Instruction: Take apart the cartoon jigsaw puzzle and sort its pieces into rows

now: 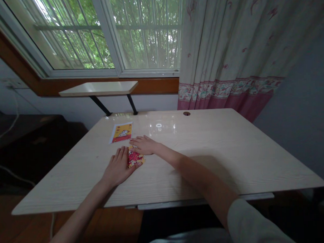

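Note:
A small heap of red, yellow and white jigsaw puzzle pieces lies on the pale desk. My left hand rests flat along the heap's left and near side, its thumb stretched out below the pieces. Over the heap's far right edge lies my right hand, fingers extended to the left and hiding some of the pieces. Both hands are open and touch the pile's edges. Just beyond them is a picture card with a white cartoon animal on a yellow and red ground.
The wood-grain desk has a round cable hole at its back edge. A raised shelf on black legs stands at the back left. Behind are a barred window and a floral curtain.

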A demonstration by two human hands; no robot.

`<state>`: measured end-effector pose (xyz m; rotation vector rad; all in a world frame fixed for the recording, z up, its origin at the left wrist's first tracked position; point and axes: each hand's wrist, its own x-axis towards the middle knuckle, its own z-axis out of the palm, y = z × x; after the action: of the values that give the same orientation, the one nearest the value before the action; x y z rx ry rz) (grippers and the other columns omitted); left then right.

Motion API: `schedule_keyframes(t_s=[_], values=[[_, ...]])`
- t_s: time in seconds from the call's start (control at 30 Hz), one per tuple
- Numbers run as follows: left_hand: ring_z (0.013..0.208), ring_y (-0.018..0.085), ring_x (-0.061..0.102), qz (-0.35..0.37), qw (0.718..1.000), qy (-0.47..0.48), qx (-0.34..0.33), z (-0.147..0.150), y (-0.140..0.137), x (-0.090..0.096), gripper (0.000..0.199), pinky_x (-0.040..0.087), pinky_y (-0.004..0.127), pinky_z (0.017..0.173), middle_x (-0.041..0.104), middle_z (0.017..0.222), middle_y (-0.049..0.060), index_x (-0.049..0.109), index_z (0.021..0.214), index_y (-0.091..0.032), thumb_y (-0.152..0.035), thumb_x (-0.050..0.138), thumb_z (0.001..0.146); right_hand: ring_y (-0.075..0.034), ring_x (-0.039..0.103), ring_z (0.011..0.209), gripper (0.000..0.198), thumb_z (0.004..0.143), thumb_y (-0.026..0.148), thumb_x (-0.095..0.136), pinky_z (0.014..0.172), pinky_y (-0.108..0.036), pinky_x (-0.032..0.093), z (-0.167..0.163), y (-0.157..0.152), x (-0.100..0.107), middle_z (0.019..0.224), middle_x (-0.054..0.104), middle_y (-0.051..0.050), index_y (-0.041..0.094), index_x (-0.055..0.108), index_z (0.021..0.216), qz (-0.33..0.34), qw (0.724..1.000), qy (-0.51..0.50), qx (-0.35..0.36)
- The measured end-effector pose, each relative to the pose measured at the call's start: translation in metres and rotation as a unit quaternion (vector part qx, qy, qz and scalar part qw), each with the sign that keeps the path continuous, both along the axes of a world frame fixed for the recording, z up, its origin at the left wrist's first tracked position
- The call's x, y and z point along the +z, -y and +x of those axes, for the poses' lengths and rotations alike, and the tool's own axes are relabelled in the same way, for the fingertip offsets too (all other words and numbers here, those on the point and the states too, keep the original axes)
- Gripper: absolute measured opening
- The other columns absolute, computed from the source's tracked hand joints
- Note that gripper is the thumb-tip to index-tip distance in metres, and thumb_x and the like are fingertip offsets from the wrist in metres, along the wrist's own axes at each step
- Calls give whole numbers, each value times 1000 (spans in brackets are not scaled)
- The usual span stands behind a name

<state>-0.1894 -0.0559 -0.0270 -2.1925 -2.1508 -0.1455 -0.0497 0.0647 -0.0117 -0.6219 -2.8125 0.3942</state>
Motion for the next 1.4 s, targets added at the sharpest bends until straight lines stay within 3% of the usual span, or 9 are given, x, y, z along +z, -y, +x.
schedule_keyframes(t_s=[0.37, 0.9, 1.23, 1.4], values=[[135, 35, 19, -3, 998, 29, -62, 12, -11, -4, 92, 24, 50, 104, 25, 145, 24, 24, 140, -1, -68, 33, 79, -23, 43, 122, 43, 93, 42, 36, 102, -51, 29, 47, 6, -2, 129, 49, -13, 17, 48, 125, 47, 998, -21, 31], [135, 36, 20, -16, 969, 74, -237, 105, -47, 5, 87, 22, 52, 105, 27, 144, 25, 28, 139, -5, -69, 33, 80, -21, 45, 116, 42, 91, 36, 41, 101, -39, 34, 173, 17, -6, 122, 52, -17, 10, 49, 124, 49, 998, -41, -20], [133, 36, 24, -14, 941, 126, -314, 156, -62, 9, 80, 23, 53, 105, 33, 141, 25, 39, 132, -6, -67, 36, 80, -18, 53, 103, 35, 93, 33, 36, 95, -35, 40, 219, 18, -3, 105, 62, -12, 13, 61, 106, -59, 988, -121, -81], [132, 33, 28, 7, 930, 182, -320, 163, -70, 7, 71, 23, 52, 106, 36, 140, 23, 37, 132, -8, -60, 34, 85, -16, 59, 95, 48, 93, 47, 28, 90, -33, 44, 223, 10, -10, 100, 65, -8, 15, 64, 98, -185, 929, -264, -179]])
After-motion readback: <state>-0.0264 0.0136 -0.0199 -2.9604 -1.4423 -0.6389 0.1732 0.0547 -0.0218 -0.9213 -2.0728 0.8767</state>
